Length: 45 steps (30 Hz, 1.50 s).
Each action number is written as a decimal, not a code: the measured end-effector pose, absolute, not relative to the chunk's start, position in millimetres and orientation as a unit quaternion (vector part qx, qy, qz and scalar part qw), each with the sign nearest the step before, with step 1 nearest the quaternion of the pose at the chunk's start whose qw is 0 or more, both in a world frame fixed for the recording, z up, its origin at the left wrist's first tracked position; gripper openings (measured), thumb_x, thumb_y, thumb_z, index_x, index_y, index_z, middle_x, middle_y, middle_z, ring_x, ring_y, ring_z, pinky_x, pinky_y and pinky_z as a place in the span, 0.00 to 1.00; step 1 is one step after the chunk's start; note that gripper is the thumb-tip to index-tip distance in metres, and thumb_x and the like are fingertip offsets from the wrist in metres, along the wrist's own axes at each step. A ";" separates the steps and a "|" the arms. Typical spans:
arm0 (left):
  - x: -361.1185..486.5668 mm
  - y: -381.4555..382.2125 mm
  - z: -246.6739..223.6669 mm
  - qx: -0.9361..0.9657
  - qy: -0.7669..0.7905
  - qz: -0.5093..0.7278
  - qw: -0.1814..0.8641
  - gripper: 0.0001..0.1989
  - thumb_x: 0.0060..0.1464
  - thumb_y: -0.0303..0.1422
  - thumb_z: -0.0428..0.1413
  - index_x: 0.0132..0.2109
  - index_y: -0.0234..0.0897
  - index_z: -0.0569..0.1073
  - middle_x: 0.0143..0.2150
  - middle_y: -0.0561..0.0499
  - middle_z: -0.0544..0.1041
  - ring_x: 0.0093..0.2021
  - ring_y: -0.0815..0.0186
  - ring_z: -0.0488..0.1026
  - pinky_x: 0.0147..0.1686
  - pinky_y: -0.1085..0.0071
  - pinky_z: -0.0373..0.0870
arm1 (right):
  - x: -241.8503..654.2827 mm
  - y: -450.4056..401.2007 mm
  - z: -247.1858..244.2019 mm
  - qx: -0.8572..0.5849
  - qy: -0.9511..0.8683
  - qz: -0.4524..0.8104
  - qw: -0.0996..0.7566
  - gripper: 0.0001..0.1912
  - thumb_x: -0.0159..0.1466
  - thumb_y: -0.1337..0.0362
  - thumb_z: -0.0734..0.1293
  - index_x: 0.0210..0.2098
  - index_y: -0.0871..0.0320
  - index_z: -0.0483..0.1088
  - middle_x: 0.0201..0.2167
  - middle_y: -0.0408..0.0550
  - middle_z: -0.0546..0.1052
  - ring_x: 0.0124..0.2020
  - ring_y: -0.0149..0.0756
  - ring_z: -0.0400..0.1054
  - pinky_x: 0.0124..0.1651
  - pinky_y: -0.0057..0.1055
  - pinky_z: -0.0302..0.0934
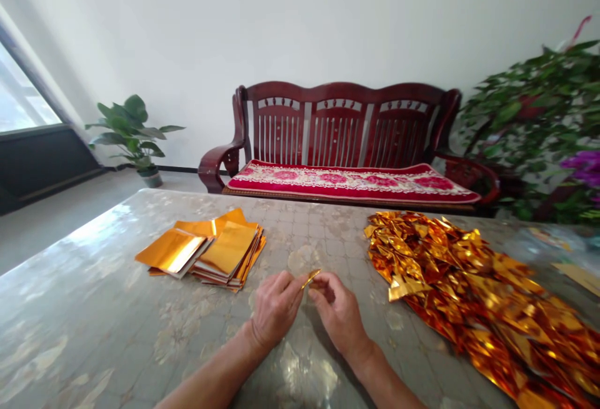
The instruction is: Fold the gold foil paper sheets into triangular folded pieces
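Observation:
A small folded piece of gold foil paper [310, 278] is held up between my two hands, above the middle of the table. My left hand [277, 306] is closed, pinching the piece from the left with thumb and fingers. From the right, my right hand [340, 312] is closed too, its thumb and fingertips at the piece's other side. To the left of my hands lies a loose stack of flat gold foil sheets [229, 247]. Over on the right spreads a large heap of folded gold foil pieces [450, 277].
A patterned covering lies over the table [117, 315]. Beyond its far edge stands a dark red wooden bench [337, 124] with a red floral cushion [351, 184]. Clear plastic [544, 243] lies at the right rear. Plants [134, 127] flank the bench.

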<state>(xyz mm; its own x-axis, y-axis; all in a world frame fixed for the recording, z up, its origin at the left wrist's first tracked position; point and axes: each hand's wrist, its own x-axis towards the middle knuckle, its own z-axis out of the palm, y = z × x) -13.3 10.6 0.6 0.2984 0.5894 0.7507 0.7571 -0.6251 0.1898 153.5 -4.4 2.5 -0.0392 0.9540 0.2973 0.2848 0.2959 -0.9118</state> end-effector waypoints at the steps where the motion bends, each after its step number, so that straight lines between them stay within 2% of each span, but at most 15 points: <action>1: -12.1 9.4 1.2 -0.802 -0.415 -0.416 0.108 0.12 0.66 0.30 0.51 0.53 0.42 0.75 0.28 0.53 0.70 0.30 0.67 0.68 0.32 0.71 0.61 | 150.0 -4.6 2.7 -0.486 -0.624 0.349 0.503 0.12 0.65 0.55 0.66 0.43 0.55 0.70 0.37 0.47 0.79 0.37 0.36 0.74 0.41 0.29 0.68; 7: -5.7 3.3 4.0 -0.816 -0.393 -0.401 0.136 0.10 0.65 0.29 0.52 0.49 0.39 0.76 0.27 0.52 0.70 0.29 0.65 0.66 0.31 0.68 0.59 | 141.2 -3.0 3.8 -0.481 -0.531 0.414 0.562 0.14 0.64 0.50 0.66 0.37 0.56 0.68 0.30 0.45 0.76 0.31 0.35 0.71 0.34 0.29 0.67; 12: -2.5 -0.1 2.4 -0.832 -0.398 -0.358 0.148 0.15 0.64 0.29 0.53 0.56 0.39 0.73 0.31 0.50 0.73 0.32 0.64 0.68 0.33 0.67 0.59 | 141.9 -1.6 1.7 -0.478 -0.505 0.428 0.577 0.15 0.65 0.50 0.64 0.36 0.56 0.66 0.29 0.45 0.76 0.30 0.36 0.71 0.32 0.28 0.66; 16: -4.5 -7.6 5.1 -0.841 -0.393 -0.355 0.107 0.18 0.62 0.37 0.54 0.57 0.41 0.73 0.35 0.48 0.75 0.35 0.62 0.69 0.36 0.65 0.61 | 150.7 3.8 -2.2 -0.495 -0.533 0.393 0.563 0.13 0.67 0.52 0.62 0.38 0.56 0.67 0.31 0.47 0.78 0.32 0.37 0.73 0.36 0.30 0.66; 19: -7.7 -5.7 6.6 -0.812 -0.396 -0.427 -0.034 0.15 0.66 0.38 0.48 0.50 0.41 0.77 0.39 0.47 0.76 0.39 0.62 0.70 0.41 0.64 0.64 | 160.6 7.8 -2.4 -0.503 -0.569 0.359 0.542 0.12 0.67 0.54 0.61 0.39 0.56 0.67 0.31 0.45 0.77 0.33 0.37 0.72 0.38 0.30 0.64; 21: -7.7 3.0 5.0 -0.724 -0.442 -0.503 -0.167 0.18 0.67 0.36 0.43 0.42 0.40 0.78 0.37 0.47 0.76 0.40 0.63 0.71 0.43 0.66 0.66 | 165.7 8.7 -1.3 -0.498 -0.603 0.353 0.513 0.10 0.67 0.56 0.62 0.37 0.56 0.68 0.30 0.43 0.75 0.33 0.36 0.70 0.38 0.29 0.63; 23: -5.3 14.8 1.7 -0.607 -0.490 -0.541 -0.315 0.17 0.64 0.41 0.48 0.38 0.37 0.78 0.34 0.48 0.76 0.38 0.64 0.72 0.40 0.68 0.68 | 167.9 8.2 0.2 -0.486 -0.638 0.363 0.474 0.09 0.67 0.58 0.61 0.35 0.56 0.68 0.30 0.42 0.74 0.33 0.35 0.69 0.38 0.28 0.62; 26: -0.2 28.4 -3.8 -0.476 -0.470 -0.488 -0.561 0.21 0.53 0.50 0.57 0.36 0.34 0.78 0.26 0.52 0.74 0.26 0.69 0.68 0.28 0.74 0.63 | 166.2 6.3 2.3 -0.476 -0.671 0.371 0.430 0.08 0.67 0.60 0.60 0.35 0.55 0.69 0.29 0.41 0.73 0.33 0.33 0.67 0.38 0.27 0.60; 29: 1.7 30.3 -6.5 -0.420 -0.432 -0.451 -0.658 0.23 0.43 0.51 0.65 0.30 0.33 0.75 0.21 0.56 0.70 0.20 0.75 0.62 0.23 0.78 0.56 | 162.5 5.1 4.9 -0.481 -0.681 0.361 0.418 0.09 0.67 0.60 0.60 0.34 0.56 0.69 0.29 0.41 0.74 0.32 0.33 0.67 0.38 0.27 0.59; 32: 0.6 26.4 -6.5 -0.404 -0.419 -0.456 -0.673 0.24 0.39 0.49 0.69 0.28 0.33 0.73 0.19 0.56 0.70 0.19 0.76 0.60 0.22 0.79 0.54 | 160.6 4.9 7.4 -0.488 -0.685 0.349 0.413 0.10 0.66 0.60 0.61 0.32 0.56 0.70 0.28 0.42 0.75 0.32 0.34 0.68 0.37 0.27 0.59; 39: -1.9 22.6 -8.8 -0.394 -0.411 -0.457 -0.684 0.23 0.39 0.48 0.69 0.28 0.33 0.73 0.20 0.55 0.71 0.19 0.76 0.63 0.23 0.79 0.57 | 161.1 4.5 9.0 -0.495 -0.688 0.334 0.413 0.11 0.66 0.61 0.62 0.30 0.55 0.71 0.26 0.41 0.74 0.29 0.33 0.67 0.33 0.27 0.59; 45: -2.8 22.7 -7.2 -0.453 -0.450 -0.452 -0.623 0.19 0.40 0.45 0.68 0.29 0.32 0.76 0.20 0.54 0.73 0.20 0.74 0.63 0.23 0.77 0.58 | 163.1 3.0 11.8 -0.496 -0.705 0.294 0.412 0.09 0.63 0.63 0.64 0.29 0.55 0.73 0.25 0.42 0.76 0.29 0.34 0.68 0.32 0.27 0.58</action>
<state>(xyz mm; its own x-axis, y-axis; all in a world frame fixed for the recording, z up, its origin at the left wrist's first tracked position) -2.8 22.7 -7.2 0.1864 0.9708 -0.1512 -0.1568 0.1813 0.9709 163.1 3.0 11.8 -0.1684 0.9421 0.2899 0.4571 0.3352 -0.8238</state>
